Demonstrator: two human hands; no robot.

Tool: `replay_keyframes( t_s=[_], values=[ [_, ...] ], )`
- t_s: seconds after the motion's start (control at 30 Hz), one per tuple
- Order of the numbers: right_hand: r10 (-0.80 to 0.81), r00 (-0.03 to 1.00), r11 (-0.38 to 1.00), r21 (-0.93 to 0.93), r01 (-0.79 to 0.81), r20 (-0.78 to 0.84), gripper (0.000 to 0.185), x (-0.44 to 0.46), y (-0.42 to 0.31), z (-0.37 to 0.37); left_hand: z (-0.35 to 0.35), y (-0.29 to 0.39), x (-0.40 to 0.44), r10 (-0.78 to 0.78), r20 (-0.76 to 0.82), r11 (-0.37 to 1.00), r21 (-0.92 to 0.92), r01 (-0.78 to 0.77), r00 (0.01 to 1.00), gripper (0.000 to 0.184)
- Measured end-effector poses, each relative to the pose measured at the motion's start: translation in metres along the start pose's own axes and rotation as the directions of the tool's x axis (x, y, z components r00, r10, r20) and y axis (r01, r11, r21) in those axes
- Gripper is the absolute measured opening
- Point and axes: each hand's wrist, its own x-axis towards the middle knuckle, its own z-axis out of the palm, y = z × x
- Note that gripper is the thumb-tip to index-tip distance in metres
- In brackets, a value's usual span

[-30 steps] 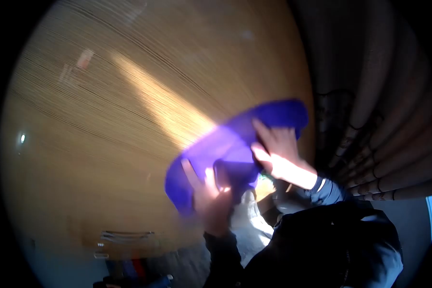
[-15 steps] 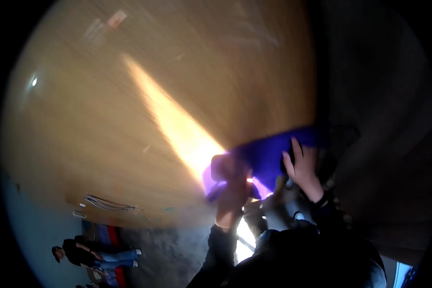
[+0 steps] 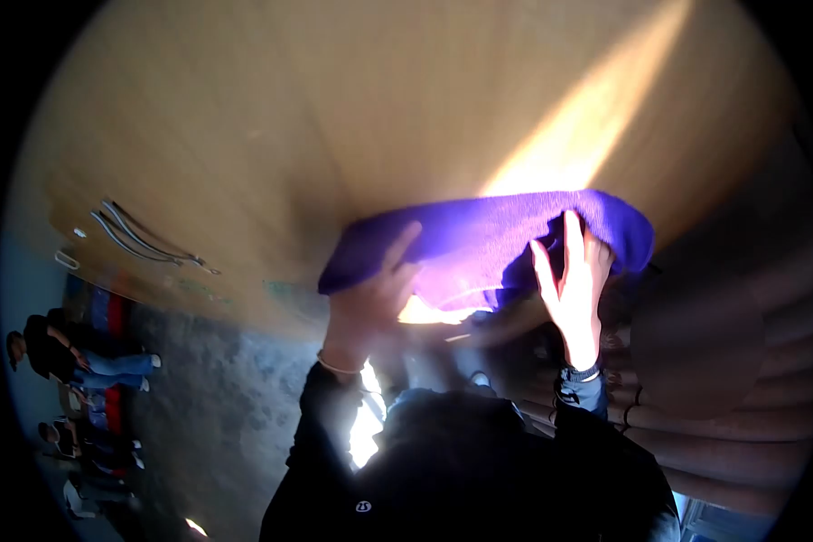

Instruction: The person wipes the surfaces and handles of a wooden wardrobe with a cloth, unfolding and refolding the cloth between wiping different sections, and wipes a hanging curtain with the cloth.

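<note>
A purple cloth [image 3: 479, 237] lies folded in a long strip near the edge of the wooden table [image 3: 334, 108], part of it in bright sunlight. On the cloth's left part rests my left hand [image 3: 375, 294], its fingers spread and somewhat blurred. My right hand [image 3: 576, 280] presses on the right part with thumb and fingers apart, the fingertips near a dark shadowed fold. Both palms are turned down against the cloth.
Grey cables [image 3: 135, 237] and a small metal ring-like piece [image 3: 66, 260] lie at the table's left end. Beyond it a person in a black top and jeans [image 3: 63, 352] stands, with more people below. A brown curtain [image 3: 714, 443] hangs at the lower right.
The view has turned, so the sunlight streak now slants to the upper right. My left hand has moved to the cloth's left end, and the strip lies more level and stretched out.
</note>
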Motion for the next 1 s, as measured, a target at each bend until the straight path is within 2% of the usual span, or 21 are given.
replay_keyframes(
  t_s=[0.03,0.1,0.17,0.2,0.23,0.3,0.33,0.37,0.43,0.5,0.57,0.6,0.63,0.73,0.77,0.83,0.87,0.9,0.97,1.0],
  values=[
    [0.029,1.000,1.000,-0.008,-0.029,0.007,0.055,0.007,-0.013,-0.001,-0.005,-0.007,-0.003,-0.061,-0.003,0.996,-0.065,0.060,0.998,0.014],
    [-0.081,0.994,0.996,-0.050,0.078,-0.071,0.056,0.020,-0.035,-0.001,-0.012,-0.028,-0.005,-0.020,-0.084,0.999,-0.041,0.016,0.996,0.012],
    [-0.154,0.977,0.988,-0.020,0.153,-0.149,0.045,0.040,-0.068,0.000,-0.018,-0.053,-0.015,-0.056,-0.110,0.997,-0.050,0.050,0.992,0.011],
    [-0.203,0.965,0.978,-0.078,0.192,-0.165,0.044,0.043,-0.082,0.007,-0.020,-0.068,-0.022,-0.101,-0.123,0.994,-0.045,0.096,0.987,0.010],
    [-0.184,0.976,0.981,-0.081,0.175,-0.113,0.043,0.046,-0.096,0.012,-0.020,-0.082,-0.029,-0.099,-0.127,0.993,-0.069,0.091,0.987,0.010],
    [-0.242,0.961,0.970,-0.024,0.241,-0.136,0.043,0.056,-0.129,0.022,-0.020,-0.107,-0.052,-0.184,-0.075,0.983,0.006,0.185,0.980,0.010],
    [-0.273,0.951,0.958,0.048,0.283,-0.145,0.043,0.062,-0.143,0.029,-0.020,-0.121,-0.059,-0.124,-0.143,0.989,0.062,0.134,0.982,0.011],
    [-0.331,0.928,0.936,0.061,0.345,-0.171,0.043,0.068,-0.154,0.037,-0.020,-0.132,-0.068,-0.131,-0.141,0.990,0.042,0.138,0.981,0.011],
    [-0.350,0.936,0.936,0.032,0.351,-0.039,0.054,0.058,-0.169,0.056,-0.017,-0.151,-0.087,-0.158,-0.174,0.978,0.112,0.179,0.972,0.011],
    [-0.370,0.927,0.927,0.041,0.372,-0.063,0.049,0.061,-0.190,0.063,-0.012,-0.164,-0.111,-0.228,-0.106,0.970,0.063,0.235,0.968,0.012],
    [-0.355,0.934,0.919,0.171,0.356,-0.035,0.048,0.061,-0.209,0.074,-0.013,-0.171,-0.129,-0.301,-0.064,0.940,0.145,0.307,0.951,0.014],
    [-0.352,0.936,0.919,0.187,0.347,-0.006,0.048,0.060,-0.217,0.080,-0.006,-0.177,-0.146,-0.364,0.001,0.926,0.104,0.362,0.931,0.017],
    [-0.338,0.937,0.923,0.227,0.311,0.089,0.049,0.057,-0.226,0.088,-0.007,-0.181,-0.156,-0.375,0.022,0.924,0.086,0.372,0.927,0.017],
    [-0.442,0.890,0.874,0.276,0.400,0.111,0.054,0.055,-0.239,0.114,-0.006,-0.189,-0.177,-0.418,0.050,0.892,0.211,0.400,0.907,0.026],
    [-0.444,0.886,0.874,0.282,0.396,0.134,0.054,0.050,-0.237,0.117,-0.005,-0.185,-0.184,-0.433,0.065,0.887,0.205,0.413,0.899,0.026],
    [-0.473,0.812,0.879,0.249,0.407,0.342,0.051,0.043,-0.232,0.121,-0.003,-0.179,-0.197,-0.482,0.238,0.876,0.165,0.454,0.843,0.027],
    [-0.479,0.784,0.877,0.264,0.403,0.395,0.052,0.043,-0.229,0.120,0.001,-0.173,-0.202,-0.497,0.247,0.867,0.165,0.470,0.832,0.027],
    [-0.487,0.770,0.872,0.273,0.406,0.412,0.052,0.041,-0.222,0.125,0.005,-0.166,-0.205,-0.474,0.300,0.880,0.126,0.458,0.828,0.030],
    [-0.566,0.724,0.824,0.240,0.513,0.395,0.055,0.021,-0.188,0.136,0.015,-0.141,-0.210,-0.466,0.358,0.880,0.092,0.466,0.809,0.033],
    [-0.531,0.727,0.845,0.206,0.494,0.435,0.057,0.011,-0.176,0.136,0.021,-0.128,-0.209,-0.451,0.401,0.876,0.027,0.482,0.797,0.036]
  ],
)
